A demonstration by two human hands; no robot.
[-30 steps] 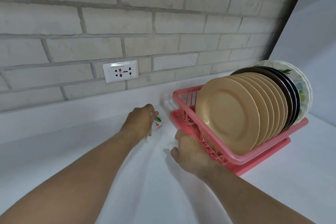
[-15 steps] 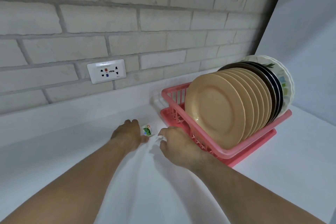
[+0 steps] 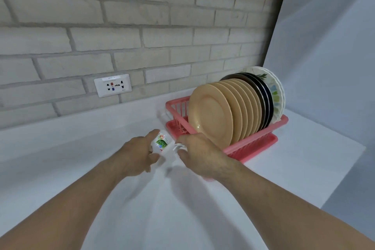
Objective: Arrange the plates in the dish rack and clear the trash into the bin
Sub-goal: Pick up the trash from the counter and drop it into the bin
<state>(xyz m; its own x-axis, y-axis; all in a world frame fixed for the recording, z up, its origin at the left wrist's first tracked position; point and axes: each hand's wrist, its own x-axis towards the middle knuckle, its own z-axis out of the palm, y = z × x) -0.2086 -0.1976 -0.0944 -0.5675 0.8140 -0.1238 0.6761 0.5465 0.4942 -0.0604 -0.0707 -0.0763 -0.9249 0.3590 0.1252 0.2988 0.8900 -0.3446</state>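
Head view, looking down along both forearms. Landmark: pink dish rack (image 3: 263,138), standing on a white counter (image 3: 172,209) and close against the back wall.

- Rack is loaded. A row of tan plates (image 3: 211,113) stands on edge. Behind them are a few dark plates (image 3: 263,97), and one white patterned plate (image 3: 277,95) sits at the far end. All of them lean the same way.
- Left hand (image 3: 138,154) is just left of the rack's near corner and raised a little off the counter. Thumb and forefinger are curled round a small white container (image 3: 161,144) with a green and red label, which lies tilted in the grip.
- Right hand (image 3: 198,154) is in front of the rack's near corner, partly covering it. Thumb and forefinger are closed on a pale scrap (image 3: 179,146), which is too blurred to identify. The two hands nearly meet.
- Back wall behind the rack is pale painted brick (image 3: 142,16). A white socket plate (image 3: 112,85) is set low in it, well left of the rack.
- A plain pale side wall (image 3: 324,46) stands right of the rack, and a dark seam marks where it meets the brick.
- Counter is flat, matt and white. Its edge drops away to the right of the rack. Soft shadows from the arms fall between them.
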